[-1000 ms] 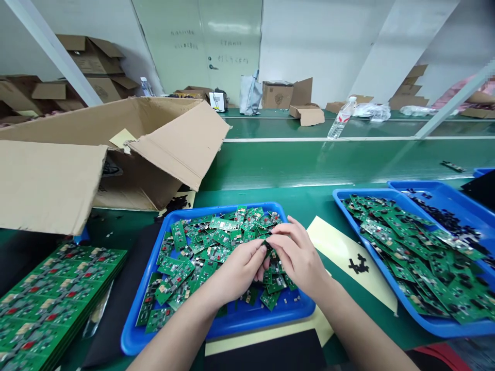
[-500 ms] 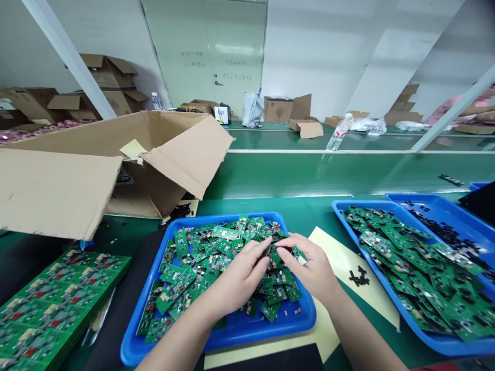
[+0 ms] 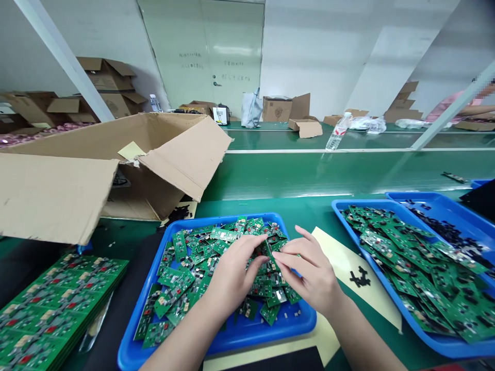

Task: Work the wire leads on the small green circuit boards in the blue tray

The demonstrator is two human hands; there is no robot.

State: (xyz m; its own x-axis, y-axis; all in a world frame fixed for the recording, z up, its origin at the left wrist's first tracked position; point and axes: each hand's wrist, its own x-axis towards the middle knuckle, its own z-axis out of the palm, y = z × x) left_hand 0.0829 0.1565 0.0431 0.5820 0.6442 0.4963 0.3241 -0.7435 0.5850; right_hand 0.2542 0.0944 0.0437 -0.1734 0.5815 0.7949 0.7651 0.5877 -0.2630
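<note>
My left hand [image 3: 237, 268] is over a blue tray [image 3: 247, 344] heaped with small green circuit boards [image 3: 176, 283]. Between its thumb and fingers a circuit board [image 3: 267, 250] stands on edge, mostly hidden by the hand. Close beside it, my right hand [image 3: 311, 265] has its thumb and forefinger pressed together near the board's edge, with the other fingers raised. Whatever lies in that pinch is too small to make out. Small black pieces [image 3: 359, 277] lie on a pale yellow sheet [image 3: 340, 247] right of my right hand.
A second blue tray [image 3: 336, 206] of boards stands at the right, beside a blue tray [image 3: 429, 197] with black parts. Stacked board panels [image 3: 58, 304] lie at the left, below a big open carton [image 3: 185, 154]. A water bottle [image 3: 339, 133] stands farther back.
My right hand has drawn slightly away from the left, its fingertips now pinched and its outer fingers lifted. My left hand stays over the tray, still holding the board.
</note>
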